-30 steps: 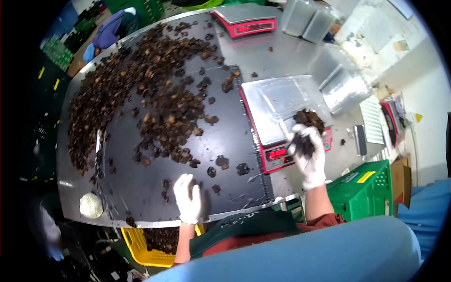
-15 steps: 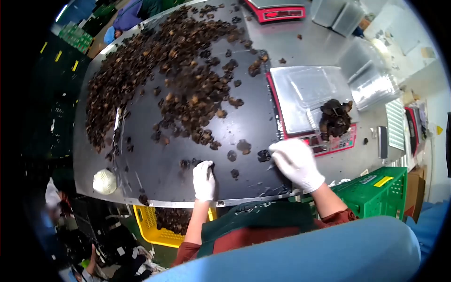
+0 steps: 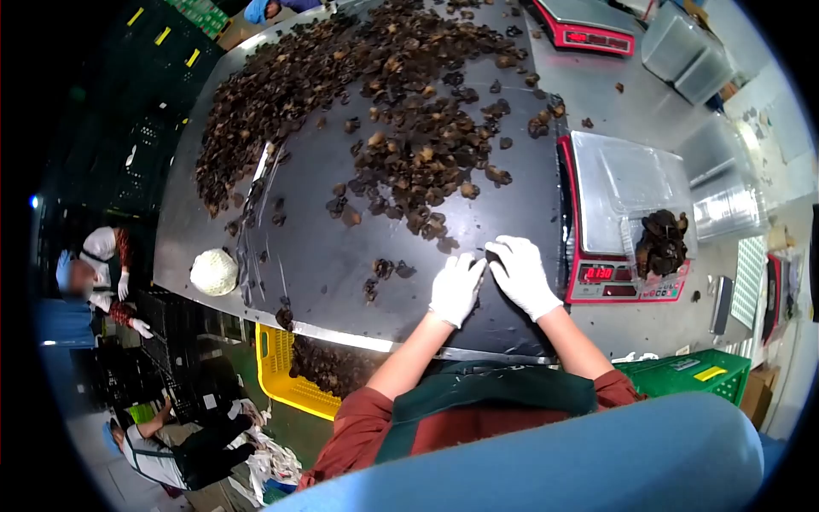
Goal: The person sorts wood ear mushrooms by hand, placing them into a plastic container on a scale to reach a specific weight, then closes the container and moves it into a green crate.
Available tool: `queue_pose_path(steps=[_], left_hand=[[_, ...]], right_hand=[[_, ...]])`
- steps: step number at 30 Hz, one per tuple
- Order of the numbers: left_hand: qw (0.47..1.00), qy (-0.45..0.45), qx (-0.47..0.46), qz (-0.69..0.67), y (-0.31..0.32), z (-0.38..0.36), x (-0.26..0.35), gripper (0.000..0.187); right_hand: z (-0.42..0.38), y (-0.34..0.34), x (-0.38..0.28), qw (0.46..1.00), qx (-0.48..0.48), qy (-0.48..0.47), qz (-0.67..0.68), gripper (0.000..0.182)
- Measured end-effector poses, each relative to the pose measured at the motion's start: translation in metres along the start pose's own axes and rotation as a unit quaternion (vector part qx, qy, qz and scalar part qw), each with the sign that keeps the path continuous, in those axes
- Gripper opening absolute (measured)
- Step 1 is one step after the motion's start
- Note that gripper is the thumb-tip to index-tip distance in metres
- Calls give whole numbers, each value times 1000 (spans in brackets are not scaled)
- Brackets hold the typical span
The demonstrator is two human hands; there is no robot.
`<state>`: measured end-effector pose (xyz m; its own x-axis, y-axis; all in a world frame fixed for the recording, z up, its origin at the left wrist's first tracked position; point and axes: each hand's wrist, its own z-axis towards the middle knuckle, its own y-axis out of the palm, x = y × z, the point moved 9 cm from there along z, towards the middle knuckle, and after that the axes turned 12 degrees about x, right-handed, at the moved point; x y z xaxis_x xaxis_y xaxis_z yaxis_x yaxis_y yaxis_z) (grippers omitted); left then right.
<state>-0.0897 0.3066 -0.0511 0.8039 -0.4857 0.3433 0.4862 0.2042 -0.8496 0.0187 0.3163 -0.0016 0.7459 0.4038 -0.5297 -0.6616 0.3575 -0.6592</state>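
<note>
My gloved left hand [image 3: 458,288] and gloved right hand [image 3: 522,275] are close together, low over the front of the dark table mat [image 3: 341,294]. The fingers of both are curled and pressed together, tips pointing at each other. Whatever lies under them is hidden. Just beyond the left fingertips rests a piece of wood ear mushroom [image 3: 445,244]. A few more wood ear pieces [image 3: 384,270] lie to the left. Right of my hands, a clear plastic tub [image 3: 638,243] tilts on a red scale [image 3: 627,293], with dark wood ears [image 3: 663,243] in it.
A large wood ear heap [image 3: 299,85] covers the far left. A white ball-like object [image 3: 214,272] sits at the left edge. Below are a yellow crate [image 3: 294,392] and a green crate [image 3: 725,363]. Another scale [image 3: 589,38] and clear tubs [image 3: 687,55] stand back right. People work at left.
My hands have come together over the spot where loose wood ear pieces lay. The view has turned, so the table appears shifted right. The scale display now shows lit digits.
</note>
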Motion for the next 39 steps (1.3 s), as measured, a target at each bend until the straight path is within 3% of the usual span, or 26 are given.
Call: queue_pose_path(steps=[2, 5, 7, 9, 10, 11, 12, 13, 14, 15, 16, 17, 20, 21, 24, 27, 30, 32, 33, 34, 35, 37, 39], left_hand=[[998, -36, -3, -42, -3, -3, -8, 28], [979, -122, 31, -163, -18, -14, -31, 21], [937, -181, 37, -296, -30, -22, -55, 15], [772, -432, 4, -466, -39, -48, -82, 16], [731, -463, 39, -500, -57, -50, -91, 17], [686, -492, 74, -531, -69, -54, -103, 17], [542, -579, 140, -593, -66, -75, -118, 17], [492, -576, 155, -634, -66, -81, -130, 14], [439, -592, 187, -650, -60, -97, -149, 15], [385, -605, 220, -662, -61, -104, -159, 16], [392, -601, 239, -654, -67, -107, -170, 18], [436, -590, 241, -636, -75, -107, -180, 15], [736, -480, 259, -401, -112, -83, -182, 14], [772, -515, 201, -314, -116, -76, -174, 22], [941, -287, 152, -99, -117, -45, -149, 35], [967, -238, 87, -15, -86, -50, -142, 35], [938, -304, 117, -116, -86, -55, -155, 26], [912, -339, 144, -179, -97, -53, -155, 20], [830, -461, 130, -284, -93, -61, -159, 17], [772, -501, 138, -365, -87, -70, -170, 17], [705, -536, 146, -442, -81, -79, -182, 18], [458, -616, 187, -613, -66, -89, -184, 17], [318, -612, 230, -687, -62, -83, -176, 19]], right_hand=[[-12, 23, 4, 997, -26, -51, -47, 23], [-16, 31, 32, 997, -40, -3, 59, 24], [-12, 17, 44, 990, 7, 85, 114, 22], [-21, 16, 66, 925, 41, 268, 265, 23], [-30, 22, 73, 857, 51, 351, 372, 22], [-32, 24, 66, 832, 41, 372, 409, 21], [-34, 25, 55, 805, 32, 390, 446, 21], [-36, 26, 46, 776, 23, 407, 482, 20], [-43, 30, 38, 784, -41, 410, 464, 14], [-27, 19, 20, 922, -34, 241, 301, 9], [-28, 21, 10, 939, -77, 212, 260, 8], [-31, 23, -2, 952, -119, 181, 217, 7], [-39, 38, -19, 940, -179, 198, 214, 8], [-39, 42, -23, 942, -192, 185, 205, 9], [-23, 55, -42, 947, -170, 139, 234, 16], [-3, 87, -68, 963, -181, 52, 191, 29], [2, 125, -87, 970, -194, -30, 145, 37], [-6, 152, -83, 967, -201, -48, 152, 26], [-2, 153, -85, 963, -196, -46, 178, 22], [1, 150, -79, 961, -179, -7, 210, 20], [3, 145, -70, 956, -163, 32, 241, 18], [19, 120, -61, 947, -152, 104, 263, 17], [29, 109, -31, 956, -110, 154, 225, 16]])
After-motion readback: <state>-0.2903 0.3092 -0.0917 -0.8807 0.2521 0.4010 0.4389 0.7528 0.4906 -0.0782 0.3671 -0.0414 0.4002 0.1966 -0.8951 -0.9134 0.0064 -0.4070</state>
